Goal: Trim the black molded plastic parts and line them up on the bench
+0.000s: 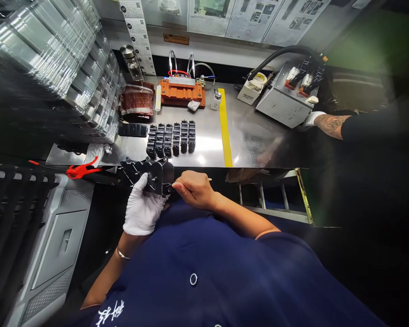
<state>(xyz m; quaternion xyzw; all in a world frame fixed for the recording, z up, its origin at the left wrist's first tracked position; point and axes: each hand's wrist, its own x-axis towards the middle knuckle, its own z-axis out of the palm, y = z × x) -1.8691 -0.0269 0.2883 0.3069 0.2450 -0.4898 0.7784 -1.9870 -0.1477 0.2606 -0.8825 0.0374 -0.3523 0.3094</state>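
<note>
My left hand (141, 206), in a white glove, grips a black moulded plastic part (150, 175) with round recesses, its thumb pressed on the face. The part is held in front of the table's near edge. At the part's right end, my bare right hand (196, 188) is closed around a slim tool, mostly hidden in the fist; only its pale end (210, 179) sticks out on the right. Whether the tool's tip touches the part I cannot tell. Beyond my hands, several black ribbed plastic parts (168, 138) stand in a row on the metal table (204, 156).
Behind the row sits an orange fixture (182, 93). A phone (132, 130) and wrapped stacks of trays (75, 68) are on the left, with a red air gun (83, 169) nearer. Past a yellow strip (226, 127), a co-worker's gloved hand (315, 119) touches a grey machine (282, 100).
</note>
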